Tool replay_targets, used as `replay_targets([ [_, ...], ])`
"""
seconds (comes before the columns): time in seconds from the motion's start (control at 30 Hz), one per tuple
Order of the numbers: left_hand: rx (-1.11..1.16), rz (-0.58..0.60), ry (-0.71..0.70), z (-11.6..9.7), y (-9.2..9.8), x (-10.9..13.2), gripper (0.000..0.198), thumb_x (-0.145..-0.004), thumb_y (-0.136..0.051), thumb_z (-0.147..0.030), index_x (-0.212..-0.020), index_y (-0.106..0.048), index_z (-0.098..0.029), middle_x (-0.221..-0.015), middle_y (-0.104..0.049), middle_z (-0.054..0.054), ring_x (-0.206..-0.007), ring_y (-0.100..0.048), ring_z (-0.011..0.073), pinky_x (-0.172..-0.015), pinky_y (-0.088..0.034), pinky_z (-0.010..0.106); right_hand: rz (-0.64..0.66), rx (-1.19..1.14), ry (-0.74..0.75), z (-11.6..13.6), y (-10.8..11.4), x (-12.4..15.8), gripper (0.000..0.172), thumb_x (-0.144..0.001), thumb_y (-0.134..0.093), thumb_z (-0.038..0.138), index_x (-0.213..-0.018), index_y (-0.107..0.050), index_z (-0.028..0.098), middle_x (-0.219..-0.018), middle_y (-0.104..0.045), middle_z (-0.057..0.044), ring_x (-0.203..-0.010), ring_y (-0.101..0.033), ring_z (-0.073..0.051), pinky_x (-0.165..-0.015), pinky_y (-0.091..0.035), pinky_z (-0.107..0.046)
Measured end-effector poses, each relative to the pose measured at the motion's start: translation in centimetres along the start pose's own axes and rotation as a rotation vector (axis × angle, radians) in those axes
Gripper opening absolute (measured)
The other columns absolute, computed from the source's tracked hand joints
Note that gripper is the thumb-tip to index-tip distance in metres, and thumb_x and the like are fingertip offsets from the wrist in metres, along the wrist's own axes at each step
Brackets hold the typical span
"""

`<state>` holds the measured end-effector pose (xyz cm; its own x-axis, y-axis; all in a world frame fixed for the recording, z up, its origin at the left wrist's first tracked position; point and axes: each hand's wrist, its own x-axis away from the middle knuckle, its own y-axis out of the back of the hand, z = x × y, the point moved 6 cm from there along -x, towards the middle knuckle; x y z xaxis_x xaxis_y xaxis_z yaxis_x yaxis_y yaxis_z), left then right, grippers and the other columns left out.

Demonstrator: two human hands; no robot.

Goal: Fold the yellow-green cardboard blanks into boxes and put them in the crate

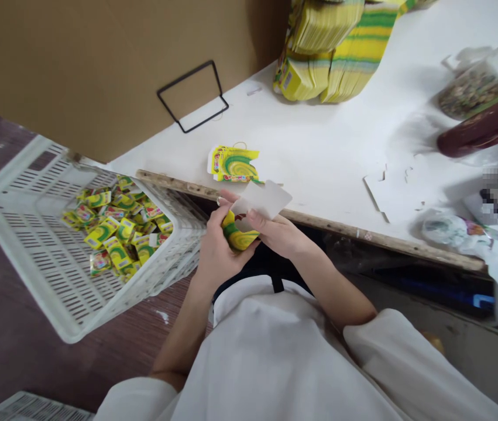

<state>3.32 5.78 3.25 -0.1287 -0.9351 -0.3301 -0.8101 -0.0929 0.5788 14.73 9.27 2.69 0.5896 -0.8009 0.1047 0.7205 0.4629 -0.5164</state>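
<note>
Between my two hands, just off the table's front edge, is a small yellow and green carton with its white inner flap standing up. My left hand wraps round the carton's body from the left. My right hand grips the carton at its raised flap, thumb pressed on the white side. Something dark red shows in the opening, too little to name. Beyond my hands a flattened yellow-green carton lies on the white table, a rubber band beside it.
At left stands a white plastic crate with many small yellow-green packs. A large brown cardboard box and a black wire frame are behind. Stacked flat cartons stand at the back; a dark red bottle lies right.
</note>
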Motion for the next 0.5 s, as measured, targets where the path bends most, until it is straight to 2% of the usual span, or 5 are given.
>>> replay_targets([
  [0.13, -0.003, -0.028, -0.038, -0.1, 0.1, 0.1, 0.086, -0.071, -0.084, -0.033, -0.141, -0.036, -0.026, -0.127, -0.057, 0.011, -0.117, -0.062, 0.0293, -0.096, -0.052, 0.041, 0.024, -0.032, 0.007, -0.4, 0.0, -0.1, 0.058, -0.088, -0.062, 0.062, -0.134, -0.063, 0.027, -0.142, -0.060, -0.005, -0.133, -0.055, -0.025, -0.116, -0.042, -0.039],
  [0.3, -0.039, 0.072, -0.006, -0.1, -0.1, 0.0, 0.087, -0.073, -0.082, -0.031, -0.144, -0.033, -0.028, -0.137, -0.055, 0.012, -0.122, -0.060, 0.0302, -0.095, -0.054, 0.040, 0.007, -0.051, -0.027, -1.2, 0.4, 0.0, 0.058, -0.085, -0.065, 0.064, -0.128, -0.067, 0.025, -0.142, -0.060, -0.005, -0.130, -0.058, -0.025, -0.114, -0.044, -0.039],
  [0.5, 0.024, -0.012, -0.064, -0.2, -0.1, 0.0, 0.071, -0.068, -0.082, -0.022, -0.127, -0.043, -0.027, -0.116, -0.059, 0.007, -0.107, -0.065, 0.0248, -0.091, -0.054, 0.039, -0.011, 0.123, 0.038, -1.2, 0.8, -0.1, 0.066, -0.088, -0.053, 0.072, -0.132, -0.065, 0.023, -0.142, -0.061, -0.006, -0.132, -0.056, -0.025, -0.115, -0.042, -0.040],
])
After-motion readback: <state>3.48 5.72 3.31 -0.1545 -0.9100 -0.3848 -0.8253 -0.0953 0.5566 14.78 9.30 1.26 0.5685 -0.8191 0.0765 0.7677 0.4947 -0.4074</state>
